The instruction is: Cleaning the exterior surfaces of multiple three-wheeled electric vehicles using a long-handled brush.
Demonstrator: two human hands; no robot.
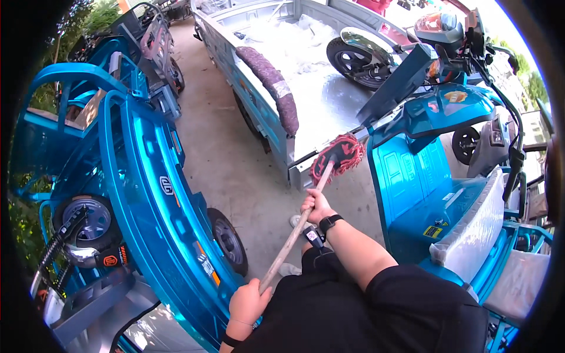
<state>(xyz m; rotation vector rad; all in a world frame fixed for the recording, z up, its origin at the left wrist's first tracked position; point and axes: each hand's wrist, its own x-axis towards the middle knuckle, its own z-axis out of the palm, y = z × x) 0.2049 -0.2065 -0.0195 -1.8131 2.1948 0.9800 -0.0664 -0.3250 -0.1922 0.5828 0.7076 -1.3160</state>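
Observation:
A mop with a pale wooden handle (288, 242) slants from the lower left up to the middle. My left hand (249, 303) is closed around the lower end of the handle. Further up, my right hand (318, 206) grips it below the mop head, a dark watch on its wrist. The mop head (340, 155), dark with red strands, is over the near corner of a cargo bed (306, 157). Whether it presses on the metal there I cannot tell.
A blue cargo vehicle (162, 194) stands close on my left. To my right is a blue cab front (415, 176) with a plastic-wrapped seat (471, 226). A purple padded roll (271, 85) lies along the bed's side wall. A wheel (356, 63) rests inside the bed. Concrete floor (218, 135) runs between the vehicles.

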